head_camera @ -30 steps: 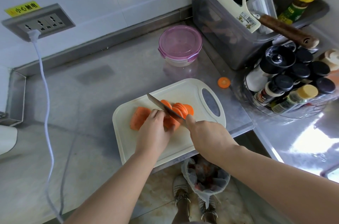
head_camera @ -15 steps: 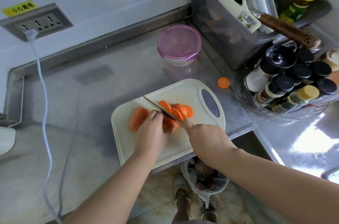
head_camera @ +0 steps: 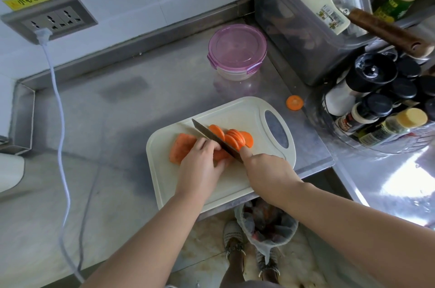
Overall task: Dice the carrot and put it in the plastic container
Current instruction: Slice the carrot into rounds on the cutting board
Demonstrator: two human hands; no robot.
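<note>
A thick orange carrot (head_camera: 182, 148) lies on the white cutting board (head_camera: 254, 113) at the counter's front edge. My left hand (head_camera: 201, 167) grips the carrot from above, fingers curled over its cut end. My right hand (head_camera: 266, 174) holds a knife (head_camera: 211, 138), forefinger along the blade's back, with the blade set across the carrot just beside my left fingers. Several round carrot slices (head_camera: 235, 138) lean in a row to the right of the blade. The plastic container (head_camera: 236, 52), round with a pink clip-on lid, stands closed behind the board.
One loose carrot slice (head_camera: 294, 102) lies on the steel counter right of the board. A rack of spice bottles (head_camera: 381, 108) and a grey storage bin (head_camera: 294, 16) crowd the right side. A white cable (head_camera: 61, 122) hangs from the wall socket at left. A bin bag (head_camera: 266, 224) sits below.
The knife has shifted slightly left along the carrot, and my left hand has drawn back with it. The row of slices has grown.
</note>
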